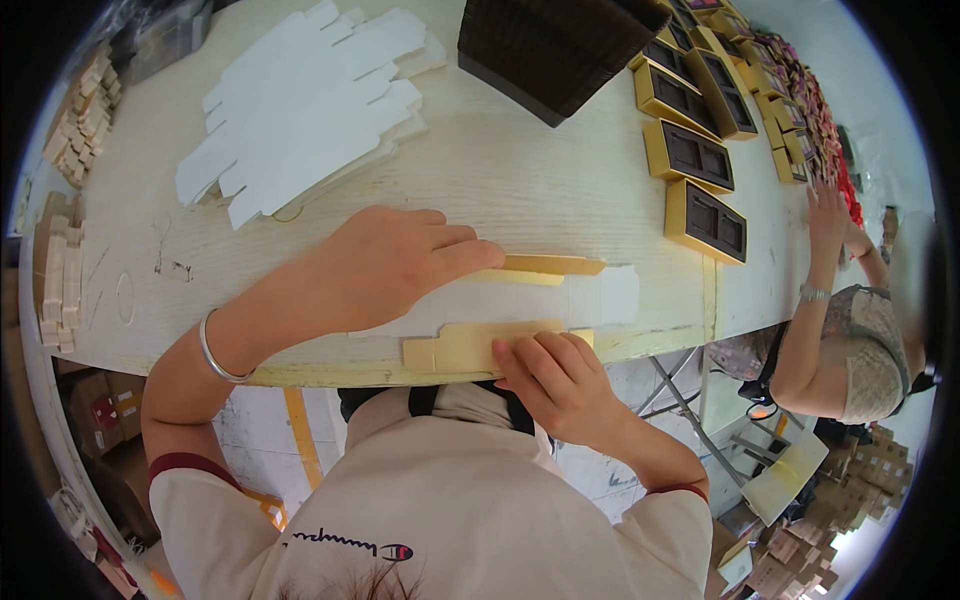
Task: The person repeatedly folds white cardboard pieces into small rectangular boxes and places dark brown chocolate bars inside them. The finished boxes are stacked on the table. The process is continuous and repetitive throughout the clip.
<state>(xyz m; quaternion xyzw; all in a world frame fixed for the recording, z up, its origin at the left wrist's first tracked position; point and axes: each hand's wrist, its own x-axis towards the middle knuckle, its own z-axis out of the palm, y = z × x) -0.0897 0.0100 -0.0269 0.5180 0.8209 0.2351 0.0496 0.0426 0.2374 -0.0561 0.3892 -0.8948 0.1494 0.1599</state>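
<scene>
A partly folded gold carton blank [480,347] with a white inside lies at the near edge of the table, its two long sides bent up. My left hand [395,260] reaches across it from the left, with its fingers closed along the far side panel, which stands raised. At the near panel, the curled fingers and thumb of my right hand [555,385] grip the gold edge. The white middle strip and an end flap lie flat to the right, between the hands. My left forearm covers part of the blank's left end.
A stack of flat white blanks [310,110] lies at the far left. Dark brown trays [555,50] are piled at the far middle. Several gold boxes with dark inserts [705,220] line the right. A co-worker's hand [828,215] works at the far right.
</scene>
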